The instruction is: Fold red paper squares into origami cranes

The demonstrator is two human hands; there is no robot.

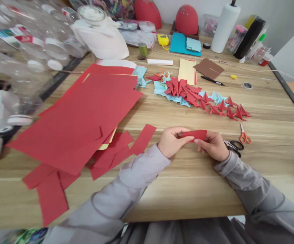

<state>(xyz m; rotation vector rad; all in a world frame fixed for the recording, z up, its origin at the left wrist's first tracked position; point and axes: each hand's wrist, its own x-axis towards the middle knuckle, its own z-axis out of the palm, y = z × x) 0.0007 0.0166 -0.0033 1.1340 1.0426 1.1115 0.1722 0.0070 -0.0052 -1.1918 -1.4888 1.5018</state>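
Observation:
Between both hands, a small folded piece of red paper is held just above the wooden table. My left hand pinches its left end, thumb on the near side. My right hand grips the right end with thumb and fingers. Left of my hands lie cut red paper strips beside a stack of large red sheets. Beyond my hands sit folded red paper pieces and small red and light-blue folded paper figures.
Near my right hand lie black-handled scissors and orange-handled scissors. Several plastic bottles crowd the left side. At the back are a yellow tape measure, blue paper, brown paper and a white bottle.

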